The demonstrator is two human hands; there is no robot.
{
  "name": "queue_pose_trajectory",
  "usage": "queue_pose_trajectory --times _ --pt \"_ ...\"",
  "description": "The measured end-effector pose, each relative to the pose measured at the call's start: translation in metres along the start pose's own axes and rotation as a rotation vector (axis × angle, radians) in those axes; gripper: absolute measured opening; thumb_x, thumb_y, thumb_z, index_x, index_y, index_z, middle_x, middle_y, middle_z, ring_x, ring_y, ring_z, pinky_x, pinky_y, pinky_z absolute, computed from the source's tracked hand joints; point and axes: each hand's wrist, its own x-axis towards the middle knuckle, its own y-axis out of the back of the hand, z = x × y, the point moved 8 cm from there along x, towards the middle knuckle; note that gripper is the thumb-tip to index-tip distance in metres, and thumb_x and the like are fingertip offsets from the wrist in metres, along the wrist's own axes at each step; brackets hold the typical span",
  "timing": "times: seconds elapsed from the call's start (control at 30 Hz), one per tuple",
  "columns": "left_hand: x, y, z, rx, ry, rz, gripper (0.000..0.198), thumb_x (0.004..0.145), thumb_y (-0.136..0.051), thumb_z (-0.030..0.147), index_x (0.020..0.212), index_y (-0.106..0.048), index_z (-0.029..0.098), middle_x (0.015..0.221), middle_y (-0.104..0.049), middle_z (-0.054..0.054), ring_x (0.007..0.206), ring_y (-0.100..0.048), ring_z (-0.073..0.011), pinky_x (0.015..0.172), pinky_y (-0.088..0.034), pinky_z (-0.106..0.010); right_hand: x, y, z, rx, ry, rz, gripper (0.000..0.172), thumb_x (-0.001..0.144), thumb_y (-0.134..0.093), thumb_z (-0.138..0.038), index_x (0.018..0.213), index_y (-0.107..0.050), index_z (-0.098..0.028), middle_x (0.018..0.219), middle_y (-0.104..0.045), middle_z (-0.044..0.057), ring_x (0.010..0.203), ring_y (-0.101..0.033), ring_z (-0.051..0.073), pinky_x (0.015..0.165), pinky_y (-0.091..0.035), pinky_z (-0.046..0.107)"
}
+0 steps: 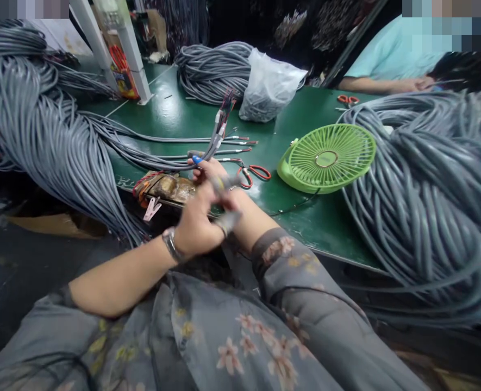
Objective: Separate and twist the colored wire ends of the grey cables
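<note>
My right hand (208, 169) reaches across to the left, its fingers bent round grey cables (175, 161) near their ends; a blue band shows on one fingertip. Stripped ends with thin coloured wires (226, 103) and white labels point away from me. Over my right wrist hovers my left hand (201, 220), smeared by motion, with pale wraps on its fingers and a watch (170, 244) at the wrist. Whether it holds anything is unclear. Red-handled scissors (258, 174) lie just beyond the hands. Beside them on the near left is a brown taped bundle (170, 187) with a pink clip (152, 209).
A green fan (325, 157) stands on the green table (305, 222). Large grey cable coils lie at left (52, 119), back (211, 70) and right (428, 206). A white plastic bag (268, 84) sits at the back. Another person's hands (415, 84) work at upper right, near orange scissors (348, 99).
</note>
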Motion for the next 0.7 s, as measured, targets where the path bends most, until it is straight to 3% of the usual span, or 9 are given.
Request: queue_pose_trajectory --times 0.07,0.13,0.27,0.47,0.7 --pt "-0.034 -0.036 -0.002 -0.096 0.085 -0.281 0.033 0.078 -0.063 0.016 0.111 -0.065 0.017 0.079 -0.070 -0.004 0.069 -0.065 -0.0148 0.071 -0.054 -0.026 -0.001 0.002 0.000 0.060 -0.003 0.010 0.009 0.085 -0.063 -0.028 0.091 -0.059 -0.022 0.072 -0.062 -0.006 0.045 -0.042 0.005 0.046 -0.046 0.018" --pt "-0.056 -0.058 -0.009 -0.179 0.141 -0.393 0.036 0.075 -0.060 0.011 0.111 -0.066 0.017 0.083 -0.072 -0.005 0.070 -0.066 -0.0140 0.066 -0.053 -0.023 -0.003 0.003 0.002 0.121 -0.019 0.008 0.007 0.085 -0.063 -0.024 0.089 -0.058 -0.022 0.074 -0.063 -0.006 0.044 -0.040 0.005 0.045 -0.045 0.017" --pt "-0.064 -0.072 -0.024 -0.208 0.181 -0.377 0.048 0.072 -0.059 0.007 0.118 -0.063 0.018 0.093 -0.074 -0.006 0.072 -0.066 -0.0137 0.068 -0.053 -0.023 -0.006 0.002 0.002 0.162 -0.043 0.005 0.010 0.084 -0.066 -0.023 0.091 -0.059 -0.023 0.076 -0.065 -0.007 0.044 -0.040 0.005 0.043 -0.044 0.016" --pt "-0.067 -0.081 -0.021 -0.068 0.067 -0.412 0.033 0.072 -0.065 0.017 0.104 -0.066 0.018 0.092 -0.072 -0.007 0.078 -0.067 -0.0178 0.076 -0.053 -0.029 -0.008 0.004 0.003 0.163 -0.052 0.010 0.014 0.083 -0.068 -0.025 0.095 -0.061 -0.023 0.080 -0.068 -0.006 0.043 -0.040 0.005 0.044 -0.044 0.017" --pt "-0.068 -0.092 -0.023 0.115 -0.035 -0.433 0.041 0.064 -0.060 0.013 0.105 -0.061 0.017 0.093 -0.070 -0.006 0.069 -0.062 -0.0160 0.070 -0.052 -0.028 -0.008 0.006 0.004 0.162 -0.064 0.020 0.010 0.084 -0.067 -0.025 0.091 -0.060 -0.023 0.080 -0.069 -0.006 0.045 -0.040 0.005 0.044 -0.044 0.017"
